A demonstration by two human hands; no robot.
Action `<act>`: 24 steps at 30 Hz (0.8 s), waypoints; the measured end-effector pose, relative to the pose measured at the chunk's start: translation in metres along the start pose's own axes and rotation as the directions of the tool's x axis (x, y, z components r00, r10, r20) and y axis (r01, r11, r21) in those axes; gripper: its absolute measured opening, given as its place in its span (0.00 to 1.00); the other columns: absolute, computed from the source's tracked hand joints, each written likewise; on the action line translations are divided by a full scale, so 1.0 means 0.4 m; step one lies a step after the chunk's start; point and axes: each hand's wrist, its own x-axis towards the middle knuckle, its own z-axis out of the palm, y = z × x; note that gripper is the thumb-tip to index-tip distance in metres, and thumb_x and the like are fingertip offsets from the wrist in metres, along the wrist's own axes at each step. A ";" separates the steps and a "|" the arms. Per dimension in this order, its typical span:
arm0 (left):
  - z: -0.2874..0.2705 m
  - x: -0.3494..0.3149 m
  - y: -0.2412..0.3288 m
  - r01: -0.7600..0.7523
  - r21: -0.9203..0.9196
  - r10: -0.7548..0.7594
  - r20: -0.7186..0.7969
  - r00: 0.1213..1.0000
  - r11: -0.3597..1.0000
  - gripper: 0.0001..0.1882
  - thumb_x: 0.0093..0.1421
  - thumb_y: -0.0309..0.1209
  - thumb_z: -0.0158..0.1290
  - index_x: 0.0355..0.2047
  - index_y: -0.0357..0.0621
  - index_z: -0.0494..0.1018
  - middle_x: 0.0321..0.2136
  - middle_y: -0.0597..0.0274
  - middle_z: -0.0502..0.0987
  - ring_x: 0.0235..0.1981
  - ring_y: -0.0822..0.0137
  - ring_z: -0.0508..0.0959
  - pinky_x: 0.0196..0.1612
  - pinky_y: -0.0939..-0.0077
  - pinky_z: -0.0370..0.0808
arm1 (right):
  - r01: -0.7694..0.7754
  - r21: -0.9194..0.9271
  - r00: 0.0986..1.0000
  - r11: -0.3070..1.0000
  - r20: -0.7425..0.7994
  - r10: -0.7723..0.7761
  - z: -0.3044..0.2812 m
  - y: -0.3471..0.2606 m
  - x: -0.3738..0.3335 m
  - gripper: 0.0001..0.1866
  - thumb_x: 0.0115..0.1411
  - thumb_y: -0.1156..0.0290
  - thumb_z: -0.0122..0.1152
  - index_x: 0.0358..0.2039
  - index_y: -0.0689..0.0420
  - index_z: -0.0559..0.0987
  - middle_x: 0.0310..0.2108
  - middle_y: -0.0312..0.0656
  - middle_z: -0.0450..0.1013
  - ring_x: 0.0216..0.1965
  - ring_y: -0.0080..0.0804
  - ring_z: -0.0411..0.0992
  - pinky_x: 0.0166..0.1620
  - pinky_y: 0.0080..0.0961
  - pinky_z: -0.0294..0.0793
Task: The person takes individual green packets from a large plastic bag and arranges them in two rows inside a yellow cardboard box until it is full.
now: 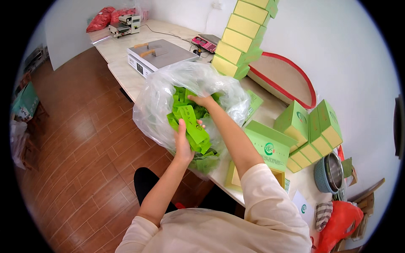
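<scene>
A wide-mouthed clear bag (151, 110) bulged over the table's (307, 181) front edge. In its roomy opening, the left hand (184, 144) grasped green packets (195, 131); the right hand (201, 100) reached among more, its grip impossible to tell. Rightward, an open box (258, 135) crowded that edge.

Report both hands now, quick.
Left hand: holding green packets.
Right hand: in the clear plastic bag; whether it grips anything cannot be told.
</scene>
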 end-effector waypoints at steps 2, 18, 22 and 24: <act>-0.003 0.005 0.001 -0.003 0.011 0.003 -0.012 1.000 1.000 0.30 0.64 0.57 0.37 0.50 0.43 0.64 0.37 0.59 0.73 0.37 0.65 0.74 0.37 0.69 0.75 | 0.057 0.000 0.998 0.998 -0.036 -0.057 0.031 0.023 0.028 0.50 0.45 0.58 0.69 0.65 0.52 0.51 0.59 0.53 0.60 0.59 0.47 0.61 0.59 0.33 0.62; -0.024 -0.010 0.043 0.036 -0.017 -0.035 0.014 0.999 0.999 0.29 0.64 0.48 0.46 0.57 0.42 0.56 0.44 0.57 0.71 0.42 0.64 0.73 0.40 0.66 0.75 | 0.319 0.122 0.918 0.940 -0.284 -0.275 -0.288 -0.377 -0.495 0.16 0.49 0.77 0.62 0.41 0.62 0.76 0.34 0.42 0.72 0.34 0.35 0.70 0.37 0.28 0.69; 0.081 -0.015 0.051 -0.054 0.137 0.033 0.150 0.988 0.989 0.34 0.62 0.39 0.51 0.62 0.43 0.47 0.52 0.57 0.65 0.50 0.65 0.69 0.50 0.68 0.70 | 0.399 -0.194 0.785 0.896 -0.433 -0.443 -0.328 -0.383 -0.655 0.21 0.44 0.81 0.62 0.43 0.58 0.74 0.38 0.46 0.67 0.42 0.47 0.65 0.43 0.36 0.68; 0.180 -0.032 0.035 -0.153 0.249 0.090 0.245 0.965 0.956 0.38 0.61 0.34 0.53 0.64 0.43 0.43 0.55 0.56 0.62 0.53 0.66 0.67 0.53 0.69 0.67 | 0.386 -0.163 0.807 0.908 -0.417 -0.418 -0.342 -0.351 -0.719 0.25 0.45 0.80 0.61 0.47 0.61 0.72 0.45 0.49 0.66 0.45 0.50 0.64 0.47 0.38 0.66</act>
